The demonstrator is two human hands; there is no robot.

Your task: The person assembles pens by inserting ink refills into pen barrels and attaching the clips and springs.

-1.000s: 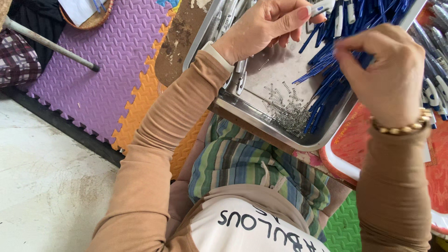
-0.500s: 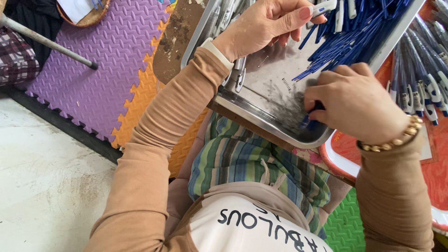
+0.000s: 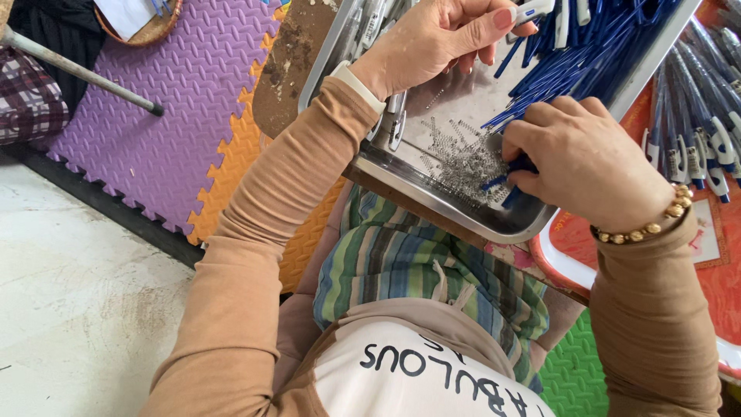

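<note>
No screens or signs show. One printed label — a pale rectangular panel with a gold border (image 3: 706,232) — lies flat on the red tray (image 3: 698,282) at the right edge, just beyond the person's beaded wrist; its upper end sits under pens.

The person wears a tan long-sleeved top with snug sleeves reaching the wrists, over a white front panel printed with black lettering. A pale band (image 3: 356,85) circles the left wrist and a bracelet of gold beads (image 3: 648,224) the right. Loose trousers (image 3: 417,270) striped green, blue and brown cover the lap.
</note>
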